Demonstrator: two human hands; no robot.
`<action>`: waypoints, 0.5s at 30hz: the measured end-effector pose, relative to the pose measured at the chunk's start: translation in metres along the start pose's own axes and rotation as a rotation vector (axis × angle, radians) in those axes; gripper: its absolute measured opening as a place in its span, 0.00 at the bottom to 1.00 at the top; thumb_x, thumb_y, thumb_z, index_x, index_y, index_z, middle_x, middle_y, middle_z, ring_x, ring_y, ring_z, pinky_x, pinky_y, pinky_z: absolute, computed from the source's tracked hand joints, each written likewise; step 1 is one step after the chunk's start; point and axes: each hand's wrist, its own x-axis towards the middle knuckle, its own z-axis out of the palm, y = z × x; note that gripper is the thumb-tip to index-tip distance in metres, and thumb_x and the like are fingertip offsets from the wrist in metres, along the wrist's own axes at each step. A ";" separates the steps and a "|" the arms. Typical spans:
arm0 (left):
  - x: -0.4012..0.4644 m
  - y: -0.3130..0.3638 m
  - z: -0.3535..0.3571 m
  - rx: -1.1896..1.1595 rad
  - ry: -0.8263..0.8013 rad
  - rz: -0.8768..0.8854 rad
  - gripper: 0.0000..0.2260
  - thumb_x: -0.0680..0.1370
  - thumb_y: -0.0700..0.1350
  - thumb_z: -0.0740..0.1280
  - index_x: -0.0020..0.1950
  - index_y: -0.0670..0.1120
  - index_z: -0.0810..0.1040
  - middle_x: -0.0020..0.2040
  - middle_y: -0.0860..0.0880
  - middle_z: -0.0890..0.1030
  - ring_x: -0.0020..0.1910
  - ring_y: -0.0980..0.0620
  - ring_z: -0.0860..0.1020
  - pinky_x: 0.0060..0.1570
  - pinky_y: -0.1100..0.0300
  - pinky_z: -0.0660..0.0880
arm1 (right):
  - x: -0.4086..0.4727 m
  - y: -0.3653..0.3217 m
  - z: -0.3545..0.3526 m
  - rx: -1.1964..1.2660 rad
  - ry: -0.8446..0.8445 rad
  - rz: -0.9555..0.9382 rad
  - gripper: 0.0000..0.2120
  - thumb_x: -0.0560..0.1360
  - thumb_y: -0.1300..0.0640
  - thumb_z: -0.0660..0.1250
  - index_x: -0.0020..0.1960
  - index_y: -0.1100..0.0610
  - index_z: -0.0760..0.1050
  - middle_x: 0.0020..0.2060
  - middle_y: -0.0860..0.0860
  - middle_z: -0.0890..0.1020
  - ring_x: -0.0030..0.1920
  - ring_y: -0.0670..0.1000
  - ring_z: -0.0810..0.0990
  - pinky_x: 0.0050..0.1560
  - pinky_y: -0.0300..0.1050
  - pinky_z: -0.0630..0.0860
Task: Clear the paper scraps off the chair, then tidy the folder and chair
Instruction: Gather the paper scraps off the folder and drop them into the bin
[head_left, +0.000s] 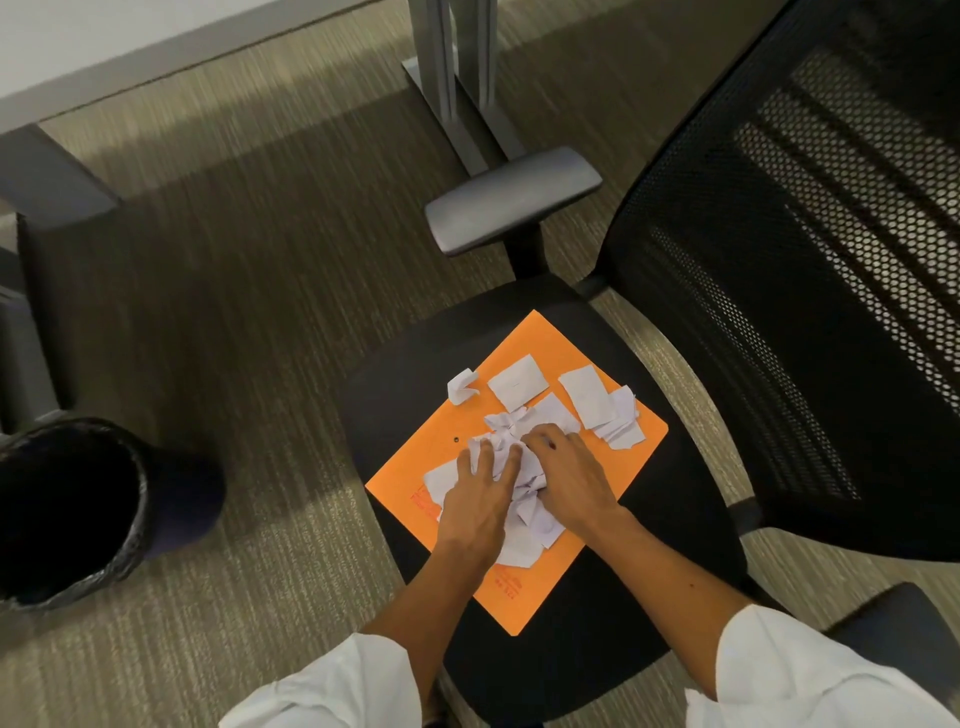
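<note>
The folder is bright orange with small darker orange print near its corners, and the paper scraps on it are plain white. It lies on a black chair seat; the backrest is black mesh with a honeycomb pattern and the armrest is grey. The carpet is olive-beige with fine streaks, the bin is black-lined, and the sleeves are white

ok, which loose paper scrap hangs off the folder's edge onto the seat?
The small curled scrap at the orange folder's upper-left edge, partly over the black seat. The two flat rectangular scraps lie fully on the folder.
</note>
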 end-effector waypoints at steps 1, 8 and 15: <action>-0.001 0.001 -0.001 -0.007 0.003 0.004 0.38 0.79 0.44 0.68 0.79 0.53 0.45 0.80 0.44 0.50 0.77 0.38 0.50 0.58 0.52 0.77 | 0.000 0.000 0.000 0.020 0.014 -0.001 0.30 0.76 0.52 0.72 0.75 0.52 0.65 0.74 0.52 0.68 0.70 0.53 0.69 0.67 0.43 0.71; -0.002 0.001 -0.001 -0.048 0.065 0.075 0.35 0.79 0.37 0.64 0.80 0.48 0.49 0.78 0.42 0.57 0.75 0.39 0.58 0.53 0.53 0.78 | -0.003 0.005 0.008 0.187 0.124 -0.019 0.23 0.76 0.59 0.73 0.70 0.55 0.73 0.68 0.53 0.77 0.66 0.52 0.76 0.64 0.42 0.74; 0.003 -0.001 -0.001 0.001 0.060 0.131 0.40 0.54 0.38 0.85 0.65 0.43 0.77 0.55 0.40 0.82 0.47 0.42 0.82 0.23 0.59 0.76 | -0.011 0.010 0.015 0.382 0.217 0.011 0.22 0.74 0.60 0.75 0.67 0.58 0.77 0.64 0.54 0.79 0.63 0.52 0.78 0.62 0.44 0.79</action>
